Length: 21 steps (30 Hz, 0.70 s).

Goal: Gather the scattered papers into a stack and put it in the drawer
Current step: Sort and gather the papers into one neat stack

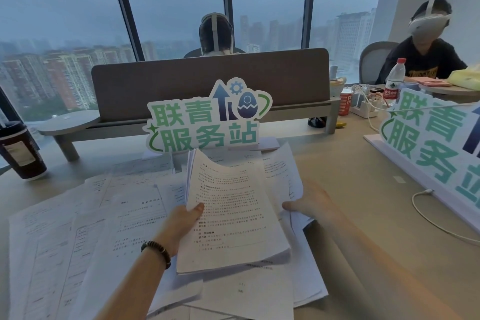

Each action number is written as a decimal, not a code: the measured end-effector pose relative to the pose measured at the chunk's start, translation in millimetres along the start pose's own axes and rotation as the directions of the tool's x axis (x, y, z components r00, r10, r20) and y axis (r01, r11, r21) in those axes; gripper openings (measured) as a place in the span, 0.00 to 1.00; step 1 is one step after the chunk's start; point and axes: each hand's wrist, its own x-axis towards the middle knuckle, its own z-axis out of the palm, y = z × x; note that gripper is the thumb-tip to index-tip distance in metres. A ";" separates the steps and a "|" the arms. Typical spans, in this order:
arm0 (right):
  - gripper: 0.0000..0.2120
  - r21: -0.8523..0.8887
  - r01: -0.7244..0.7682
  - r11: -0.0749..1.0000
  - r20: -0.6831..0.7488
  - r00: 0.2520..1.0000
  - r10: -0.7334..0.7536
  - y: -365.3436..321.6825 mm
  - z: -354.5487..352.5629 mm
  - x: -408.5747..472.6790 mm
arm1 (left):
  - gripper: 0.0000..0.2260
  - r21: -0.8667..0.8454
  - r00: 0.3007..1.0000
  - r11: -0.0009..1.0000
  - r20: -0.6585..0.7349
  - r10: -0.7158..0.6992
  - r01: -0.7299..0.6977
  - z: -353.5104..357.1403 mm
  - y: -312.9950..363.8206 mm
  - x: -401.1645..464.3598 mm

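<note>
Seen from a head-worn camera looking down at a pale wooden bench covered with printed paper. In the centre, a thick stack of papers is held up off the bench, its top edge curling toward the viewer, and its top sheet carries lines of small printed text. The left hand, with a dark beaded bracelet on the wrist, grips the stack's left edge, thumb pressed on the top sheet. The right hand closes on a few looser sheets sticking out at the stack's right side; how firmly it pinches them is hard to tell, since the fingers are partly hidden behind paper.

More scattered sheets lie flat and overlapping across the bench to the left and below the stack.

Behind the stack stands a green and white cut-out sign with Chinese characters, in front of a brown desk divider. A dark takeaway cup stands at the far left. A water bottle with a red cap stands at the far right, near a second, similar sign. Two people wearing headsets sit beyond, before tall windows.
</note>
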 end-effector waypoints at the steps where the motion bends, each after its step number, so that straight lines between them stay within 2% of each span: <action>1: 0.19 0.073 -0.022 0.997 0.021 1.000 0.021 0.3 -0.2 0.2 | 0.14 0.001 1.000 1.000 0.001 -0.002 0.002 0.2 0.2 0.0; 4: 0.15 0.282 -0.136 0.950 0.082 0.990 0.118 2.1 -1.8 3.6 | 0.14 -0.023 1.000 1.000 0.014 -0.013 0.013 0.1 1.5 -0.6; 6: 0.17 0.352 -0.170 0.920 0.140 0.982 0.128 3.5 -4.3 4.2 | 0.14 -0.049 1.000 0.999 0.022 -0.021 0.022 -0.6 2.3 -0.4; 8: 0.21 0.329 -0.181 0.927 0.194 0.973 0.121 5.3 -5.8 2.7 | 0.14 -0.058 0.999 0.998 0.022 -0.027 0.028 -1.0 2.7 0.2; 11: 0.27 0.200 -0.184 0.962 0.236 0.962 0.135 8.3 -5.0 -0.3 | 0.14 -0.052 1.000 0.998 0.012 -0.027 0.028 -1.0 2.9 0.7; 14: 0.40 0.258 -0.241 0.936 0.253 0.952 0.175 11.2 -7.8 1.5 | 0.14 -0.061 0.999 0.998 0.018 -0.027 0.028 -1.9 3.5 -0.6; 17: 0.27 0.352 -0.263 0.898 0.275 0.947 0.169 13.2 -15.5 3.8 | 0.13 -0.055 1.000 0.998 0.018 -0.018 0.018 -3.3 4.2 -1.6; 21: 0.28 0.484 -0.269 0.832 0.310 0.943 0.125 17.1 -26.3 4.5 | 0.13 -0.033 1.000 0.999 0.010 -0.003 0.003 -5.2 5.7 -2.0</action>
